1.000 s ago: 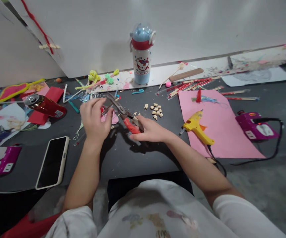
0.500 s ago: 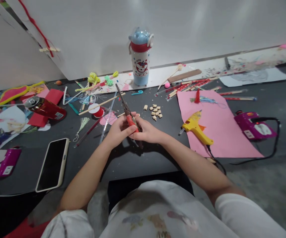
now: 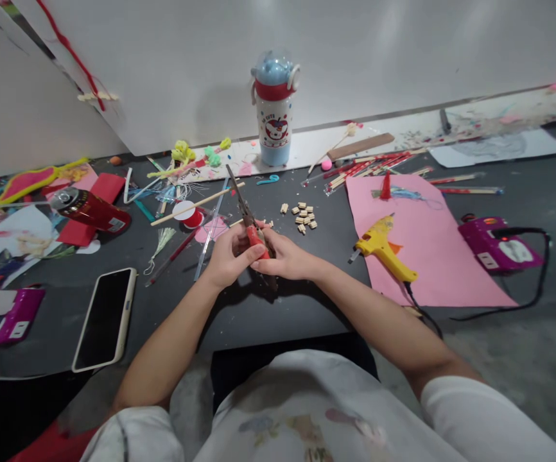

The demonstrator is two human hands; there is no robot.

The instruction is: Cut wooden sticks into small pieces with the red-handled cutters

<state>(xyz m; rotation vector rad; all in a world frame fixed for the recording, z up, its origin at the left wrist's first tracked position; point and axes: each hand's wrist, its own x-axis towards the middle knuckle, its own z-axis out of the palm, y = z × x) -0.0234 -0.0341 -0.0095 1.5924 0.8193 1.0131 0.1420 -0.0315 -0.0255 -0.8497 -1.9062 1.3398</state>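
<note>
Held between both hands over the table is a pair of scissors (image 3: 243, 204) with long dark blades angled up and away to the left and red on the handles. My left hand (image 3: 234, 258) is closed, its thumb pressed on the red handle. From the other side my right hand (image 3: 288, 255) wraps the handles, thumb across them. A thin wooden stick partly shows behind the fingers; what lies between the palms is hidden. Just beyond my right hand lie several short cut wooden pieces (image 3: 302, 215). A longer wooden stick (image 3: 198, 203) rests across a red thread spool (image 3: 190, 218) at left.
A water bottle (image 3: 275, 112) stands at the back. To the right a yellow glue gun (image 3: 386, 247) lies on pink paper (image 3: 442, 256), its cord trailing past a purple power strip (image 3: 499, 244). Leftward are a phone (image 3: 104, 319), a tipped red can (image 3: 90, 210) and craft scraps.
The whole view has shifted very slightly. Both hands keep the same hold on the scissors, with little visible movement.
</note>
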